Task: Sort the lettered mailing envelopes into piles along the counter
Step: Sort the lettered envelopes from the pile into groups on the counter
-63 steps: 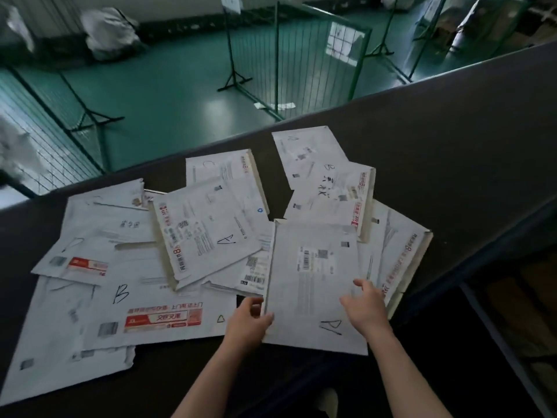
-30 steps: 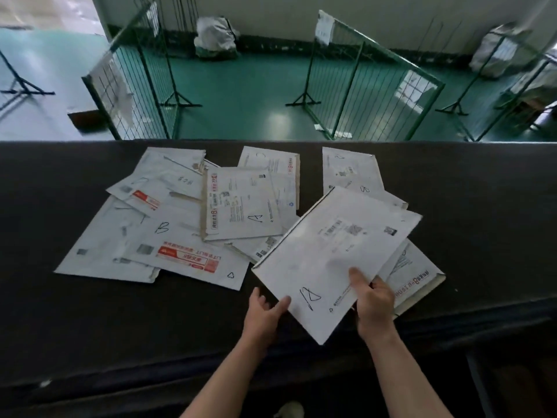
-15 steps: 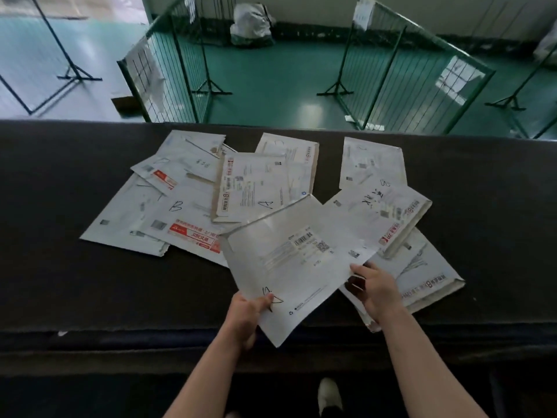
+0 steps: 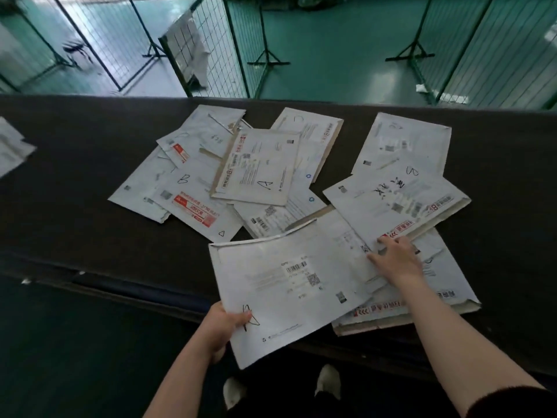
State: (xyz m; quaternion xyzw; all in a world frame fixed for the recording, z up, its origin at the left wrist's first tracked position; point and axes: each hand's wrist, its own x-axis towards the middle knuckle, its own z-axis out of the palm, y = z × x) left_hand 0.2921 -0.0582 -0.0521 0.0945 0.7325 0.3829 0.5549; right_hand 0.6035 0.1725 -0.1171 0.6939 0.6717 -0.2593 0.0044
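A loose heap of white mailing envelopes covers the dark counter. My left hand grips the near left corner of a large white envelope marked A, which hangs out past the counter's front edge. My right hand lies with spread fingers at the near edge of an envelope marked B with a red stripe, touching it. Another envelope marked A lies on top of the middle of the heap, and a second B envelope lies at the left.
One more envelope lies alone at the counter's far left. Behind the counter stand green wire-mesh panels on a green floor. Bare counter shows left of the heap and at the far right. My shoes show below.
The large A envelope has swung toward me and to the left, held now only by my left hand. My right hand let go of it and reached over to the striped B envelope.
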